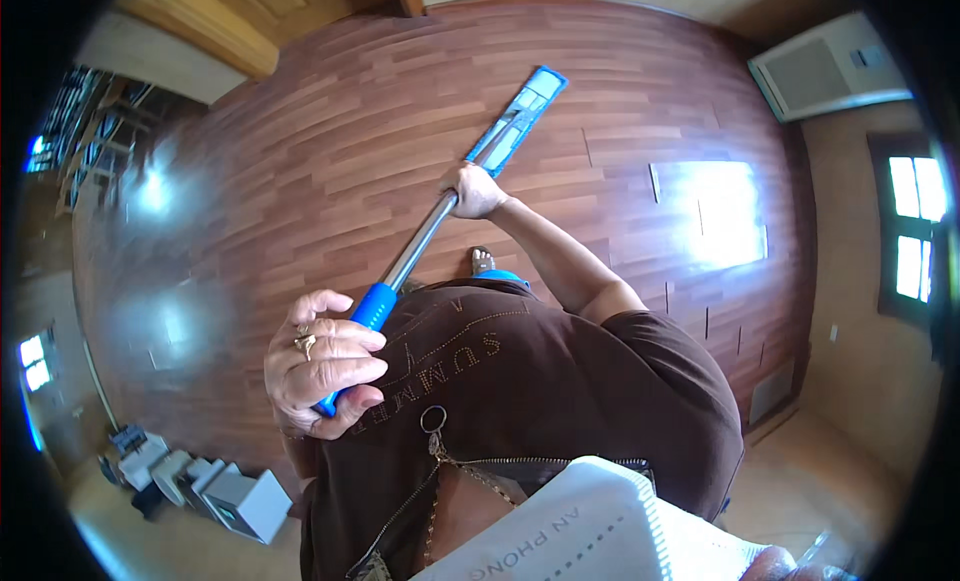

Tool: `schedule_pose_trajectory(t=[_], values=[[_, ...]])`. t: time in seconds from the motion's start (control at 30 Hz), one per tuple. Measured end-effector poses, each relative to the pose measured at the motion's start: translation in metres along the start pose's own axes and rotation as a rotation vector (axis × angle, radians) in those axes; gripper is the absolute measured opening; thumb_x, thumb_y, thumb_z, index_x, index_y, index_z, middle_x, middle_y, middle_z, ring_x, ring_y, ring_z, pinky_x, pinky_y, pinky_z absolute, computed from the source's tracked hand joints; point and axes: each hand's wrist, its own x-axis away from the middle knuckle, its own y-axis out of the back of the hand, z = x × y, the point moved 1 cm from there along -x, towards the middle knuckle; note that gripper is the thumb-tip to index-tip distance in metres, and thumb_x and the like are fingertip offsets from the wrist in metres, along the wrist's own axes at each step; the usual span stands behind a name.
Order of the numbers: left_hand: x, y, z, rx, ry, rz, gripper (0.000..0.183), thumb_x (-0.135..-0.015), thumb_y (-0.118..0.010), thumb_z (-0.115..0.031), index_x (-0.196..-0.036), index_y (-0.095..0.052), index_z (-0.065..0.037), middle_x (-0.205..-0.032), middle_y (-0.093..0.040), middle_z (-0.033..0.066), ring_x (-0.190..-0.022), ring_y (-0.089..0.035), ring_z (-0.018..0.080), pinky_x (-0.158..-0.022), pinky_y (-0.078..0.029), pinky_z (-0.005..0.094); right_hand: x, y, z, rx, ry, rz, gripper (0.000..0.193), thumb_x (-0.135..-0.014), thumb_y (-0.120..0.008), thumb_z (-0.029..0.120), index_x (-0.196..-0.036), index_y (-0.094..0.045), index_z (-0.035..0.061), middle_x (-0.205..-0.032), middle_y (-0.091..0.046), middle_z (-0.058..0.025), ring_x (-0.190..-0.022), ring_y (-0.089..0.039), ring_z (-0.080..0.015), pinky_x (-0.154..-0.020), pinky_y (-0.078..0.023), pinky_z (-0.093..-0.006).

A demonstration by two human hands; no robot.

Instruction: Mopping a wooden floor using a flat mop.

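Flat mop: a long mop with a shiny metal pole [423, 241], a smooth blue handle grip [374, 309] and a narrow rectangular blue-edged mop head [516, 124]. The head is the landmark for the places below; it appears to lie on the floor, beyond the hands.
Left hand: wrapped loosely around the blue grip, fingers across it and thumb below; this ringed hand [322, 366] is at the pole's far end from the mop head.
Right hand: closed around the metal pole; this bare hand [477, 191] is just nearer the wearer than the mop head.
Floor: reddish-brown wood-look planks [330, 151] all around the mop head, with a bright patch of glare [715, 216] to its lower right.
Foot: one sandalled foot [483, 260] on the wearer's side of the mop head, well apart from it.
Edges: a boxy white louvred unit [830, 66] stands well to the right of the mop head.
Good handling: I judge that the head wipes best fully flat, the lower hand steering and pressing evenly while the upper hand guides the grip's end.
Care: overlapping strokes along the planks should leave fewer missed strips; the glare could hide streaks, so a look from another angle would help.
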Motion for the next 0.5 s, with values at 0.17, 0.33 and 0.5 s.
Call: schedule_pose_trajectory(t=[0.17,0.33,0.5], values=[[-0.029,0.068,0.063,0.203,-0.059,0.158,0.017,-0.077,-0.076,-0.021,-0.085,-0.069,-0.009,-0.071,-0.067,0.0021,-0.075,-0.069,0.0202,-0.084,-0.043,0.043,-0.017,0.01,0.007,0.045,-0.121,-0.164,0.012,-0.066,-0.068,0.014,-0.062,-0.059,0.0064,-0.064,-0.06,-0.014,-0.066,-0.061,-0.0345,-0.062,-0.047,-0.0431],[-0.08,0.118,0.134,0.415,-0.117,0.31,0.016,-0.074,-0.076,-0.019,-0.085,-0.07,-0.009,-0.072,-0.068,0.0021,-0.076,-0.069,0.0202,-0.087,-0.043,0.0397,-0.028,0.019,0.016,0.076,-0.362,-0.324,0.019,-0.071,-0.072,0.017,-0.064,-0.059,0.0055,-0.066,-0.06,-0.013,-0.067,-0.061,-0.035,-0.061,-0.047,-0.0422],[-0.144,0.139,0.21,0.647,-0.102,0.424,0.018,-0.072,-0.076,-0.016,-0.087,-0.07,-0.009,-0.076,-0.069,0.0011,-0.077,-0.069,0.0175,-0.086,-0.044,0.0373,-0.031,-0.002,-0.013,0.112,-0.616,-0.354,0.016,-0.06,-0.067,0.016,-0.074,-0.07,0.0096,-0.07,-0.062,-0.0132,-0.071,-0.063,-0.0337,-0.065,-0.048,-0.0432]])
